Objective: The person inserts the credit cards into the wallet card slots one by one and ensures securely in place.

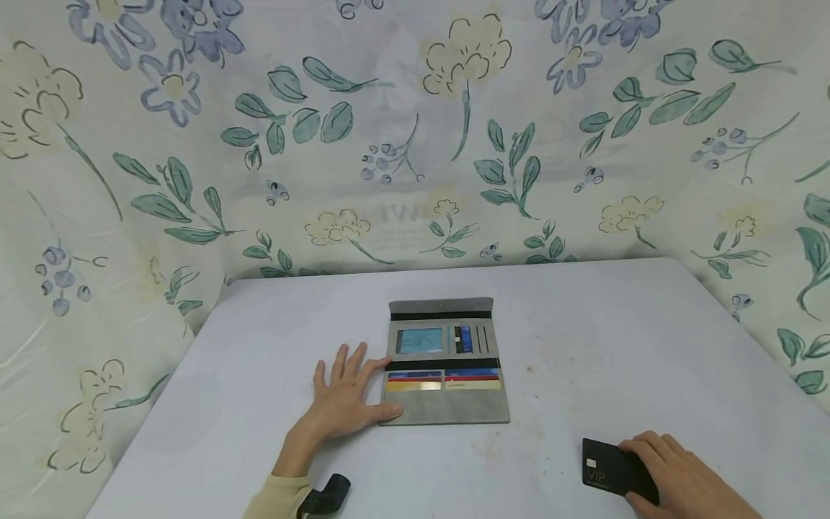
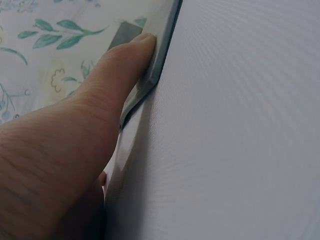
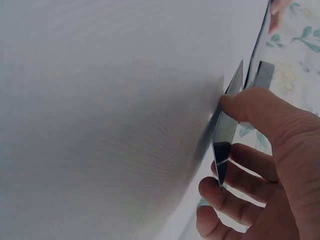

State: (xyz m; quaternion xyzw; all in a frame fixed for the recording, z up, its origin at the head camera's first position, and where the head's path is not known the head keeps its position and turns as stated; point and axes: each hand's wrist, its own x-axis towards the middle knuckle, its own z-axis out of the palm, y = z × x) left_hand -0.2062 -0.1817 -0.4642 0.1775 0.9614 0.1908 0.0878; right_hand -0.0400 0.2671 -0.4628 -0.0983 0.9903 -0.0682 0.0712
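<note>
A grey wallet (image 1: 447, 407) lies unfolded at the middle of the white table, its flap turned away at the far end. Several cards (image 1: 413, 382) fill its lower slots, and a blue card (image 1: 420, 340) shows in the upper window. My left hand (image 1: 346, 404) rests at the wallet's left edge, fingers spread, thumb (image 2: 142, 47) on the near left corner. Off to the right, my right hand (image 1: 681, 468) pinches a black card (image 1: 609, 465) marked VIP between thumb and fingers. In the right wrist view that card (image 3: 227, 127) is tilted, close over the table.
The white table (image 1: 570, 331) has faint brownish specks right of the wallet. A flower-patterned sheet (image 1: 402, 144) hangs behind and along both sides. A black strap device (image 1: 327, 496) is worn on the left wrist by the sleeve (image 1: 279, 497).
</note>
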